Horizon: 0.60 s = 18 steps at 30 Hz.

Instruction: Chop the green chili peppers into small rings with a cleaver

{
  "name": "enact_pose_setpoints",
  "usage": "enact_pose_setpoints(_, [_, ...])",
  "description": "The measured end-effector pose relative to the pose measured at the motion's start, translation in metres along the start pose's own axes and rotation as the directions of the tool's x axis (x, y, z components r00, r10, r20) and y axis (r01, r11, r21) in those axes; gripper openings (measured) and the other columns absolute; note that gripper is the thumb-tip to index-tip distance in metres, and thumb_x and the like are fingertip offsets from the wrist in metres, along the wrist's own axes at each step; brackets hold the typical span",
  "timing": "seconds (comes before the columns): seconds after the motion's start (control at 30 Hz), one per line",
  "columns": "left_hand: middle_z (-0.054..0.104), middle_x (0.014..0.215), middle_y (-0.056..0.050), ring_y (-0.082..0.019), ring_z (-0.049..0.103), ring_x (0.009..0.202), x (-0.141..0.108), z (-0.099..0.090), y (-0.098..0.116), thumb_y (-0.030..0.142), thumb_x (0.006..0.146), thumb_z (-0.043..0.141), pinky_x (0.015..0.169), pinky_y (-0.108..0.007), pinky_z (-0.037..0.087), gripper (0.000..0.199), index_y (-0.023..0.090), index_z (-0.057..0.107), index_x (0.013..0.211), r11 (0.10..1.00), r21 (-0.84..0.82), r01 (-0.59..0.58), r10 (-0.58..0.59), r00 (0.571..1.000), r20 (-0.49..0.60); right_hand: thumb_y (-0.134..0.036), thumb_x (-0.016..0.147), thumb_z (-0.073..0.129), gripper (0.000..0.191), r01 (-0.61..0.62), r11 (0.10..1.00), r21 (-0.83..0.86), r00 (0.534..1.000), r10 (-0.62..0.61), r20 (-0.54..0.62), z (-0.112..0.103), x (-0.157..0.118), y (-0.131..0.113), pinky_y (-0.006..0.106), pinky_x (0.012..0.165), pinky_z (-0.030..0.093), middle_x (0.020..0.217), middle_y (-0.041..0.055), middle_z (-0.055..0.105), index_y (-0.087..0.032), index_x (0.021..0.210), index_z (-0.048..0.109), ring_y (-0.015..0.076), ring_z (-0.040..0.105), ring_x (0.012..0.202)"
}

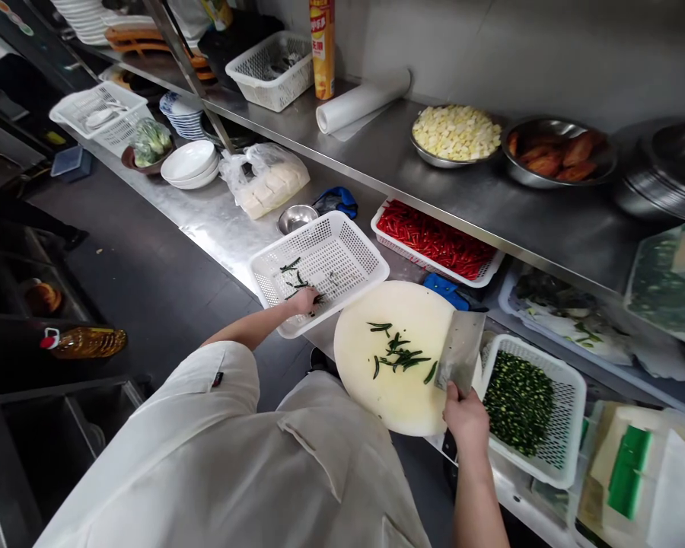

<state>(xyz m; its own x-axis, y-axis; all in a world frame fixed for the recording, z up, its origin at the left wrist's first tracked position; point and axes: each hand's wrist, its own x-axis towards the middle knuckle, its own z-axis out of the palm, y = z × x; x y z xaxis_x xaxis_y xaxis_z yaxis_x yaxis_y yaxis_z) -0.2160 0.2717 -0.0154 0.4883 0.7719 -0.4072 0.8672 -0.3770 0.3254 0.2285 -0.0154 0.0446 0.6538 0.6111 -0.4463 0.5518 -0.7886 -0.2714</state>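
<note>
My right hand (466, 417) grips the handle of a cleaver (461, 346), its broad blade over the right side of a round white cutting board (357, 403). Several dark green chili peppers (403, 356) lie scattered across the board's middle. Inside a white perforated basket (351, 242), left of the board, my left hand (304, 301) is closed, with dark green peppers showing at its fingertips. A few more green peppers (297, 278) rest on the basket's floor beside that hand.
A basket of chopped green pieces (517, 399) stands right of the board. Red chilies (437, 240) fill a basket under the shelf (371, 164). A small metal bowl (297, 219) and bagged white blocks (271, 189) sit beyond. An oil bottle (85, 342) is at left.
</note>
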Motion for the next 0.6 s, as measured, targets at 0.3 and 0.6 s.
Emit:
enact_pose_setpoints(0.3, [0.073,0.102,-0.006,-0.015,0.071,0.084,-0.008,-0.071,0.021,0.036,0.096,0.063,0.076,-0.027,0.057,0.027,0.016,0.067,0.114,0.637,-0.770,-0.041,-0.006,0.998,-0.058,-0.048,0.105,0.043,0.058,-0.014,1.000,-0.006,1.000,0.014,-0.020,0.000,-0.011,-0.012,0.041,0.088,0.052,0.111,0.0251,0.079,-0.006,0.133,0.071,0.0386,0.074,0.107])
enact_pose_setpoints(0.6, [0.071,0.100,-0.008,-0.015,0.069,0.087,-0.005,-0.070,0.085,0.035,0.081,0.088,0.072,-0.024,0.056,0.037,0.013,0.073,0.106,0.077,-0.997,0.001,0.083,0.996,0.007,-0.043,0.108,0.045,0.048,0.022,0.999,-0.026,0.999,-0.023,-0.027,-0.005,-0.018,-0.019,0.035,0.089,0.051,0.114,0.0222,0.079,-0.010,0.134,0.069,0.0337,0.074,0.109])
